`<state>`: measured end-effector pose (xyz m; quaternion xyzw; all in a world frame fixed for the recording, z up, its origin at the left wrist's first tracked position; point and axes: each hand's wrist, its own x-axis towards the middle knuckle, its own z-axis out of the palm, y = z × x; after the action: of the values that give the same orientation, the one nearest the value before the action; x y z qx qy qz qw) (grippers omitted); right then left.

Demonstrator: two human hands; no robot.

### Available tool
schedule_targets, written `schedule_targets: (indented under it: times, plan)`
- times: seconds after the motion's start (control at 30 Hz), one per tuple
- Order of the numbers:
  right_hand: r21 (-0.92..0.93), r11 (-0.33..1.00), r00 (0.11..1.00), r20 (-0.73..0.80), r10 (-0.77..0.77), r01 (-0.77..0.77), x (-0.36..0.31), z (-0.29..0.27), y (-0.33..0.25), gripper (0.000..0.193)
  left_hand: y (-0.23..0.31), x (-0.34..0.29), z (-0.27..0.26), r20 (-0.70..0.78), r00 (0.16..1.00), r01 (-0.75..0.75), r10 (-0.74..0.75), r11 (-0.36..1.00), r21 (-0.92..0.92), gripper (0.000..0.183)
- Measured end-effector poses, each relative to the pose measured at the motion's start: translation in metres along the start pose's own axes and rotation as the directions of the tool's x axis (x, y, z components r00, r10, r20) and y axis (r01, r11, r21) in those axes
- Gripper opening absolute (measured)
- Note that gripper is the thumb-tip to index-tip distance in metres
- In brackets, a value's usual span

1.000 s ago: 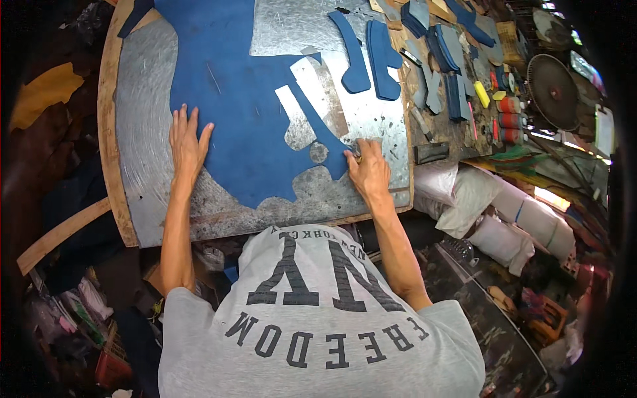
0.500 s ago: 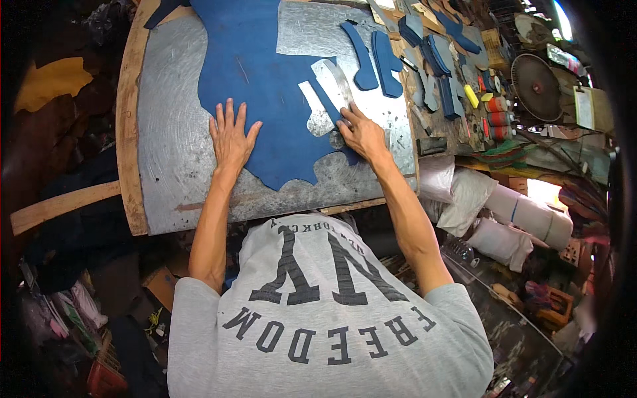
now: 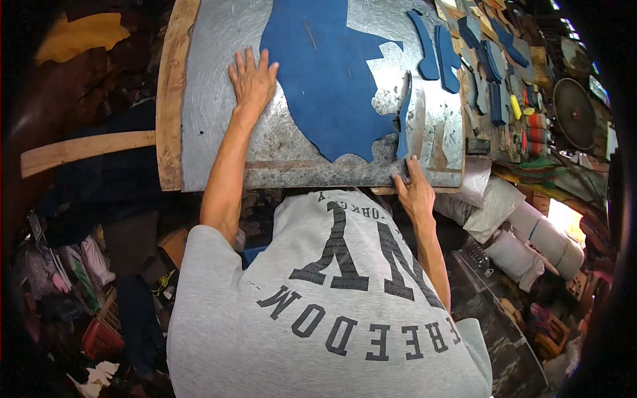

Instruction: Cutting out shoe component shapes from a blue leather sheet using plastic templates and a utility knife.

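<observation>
A large blue sheet (image 3: 325, 86), leather-like with ragged cut edges, lies on a grey metal work surface (image 3: 212, 132). My left hand (image 3: 253, 79) rests palm down with fingers spread, mostly on the metal, its fingertips by the sheet's left edge. At the front edge of the surface is my right hand (image 3: 417, 189), index finger stretched forward and thumb apart; its other fingers are partly hidden. Just beyond its fingertips stands the lower end of a narrow, curved blue strip (image 3: 403, 123). Beside the strip shows a grey-brown curved band (image 3: 417, 109), whose kind I cannot make out.
Two curved blue cut pieces (image 3: 446, 60) (image 3: 424, 46) lie at the far right of the metal. Beyond are more cut pieces, a yellow object (image 3: 515, 106), red-and-white spools (image 3: 536, 134) and a round fan (image 3: 574, 113). White rolls (image 3: 544, 232) stand at right; a wooden bar (image 3: 86, 152) juts left.
My right hand has drawn back toward the front edge, with the narrow blue strip now lower. My left hand has moved off the sheet to its left edge. The view has shifted.
</observation>
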<state>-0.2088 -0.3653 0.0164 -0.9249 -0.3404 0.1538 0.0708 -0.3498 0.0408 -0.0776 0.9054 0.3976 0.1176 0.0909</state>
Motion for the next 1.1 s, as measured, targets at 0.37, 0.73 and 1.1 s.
schedule_targets:
  times: [0.37,0.73,1.1]
  plan:
    - [0.009,0.999,0.989,-0.141,-0.045,0.047,-0.002,0.005,0.0,0.048,0.126,-0.141,-0.007,0.258,0.782,-0.501,0.568,0.818,-0.284,0.077]
    - [-0.056,0.997,0.988,-0.15,0.038,-0.047,0.03,0.024,0.006,0.061,0.078,-0.136,-0.037,0.297,0.919,-0.203,0.258,0.958,-0.204,0.072]
    - [0.033,0.965,0.965,0.019,0.26,-0.261,-0.016,0.005,-0.025,0.063,0.064,-0.112,-0.036,0.151,0.973,-0.136,0.177,0.958,-0.252,0.069]
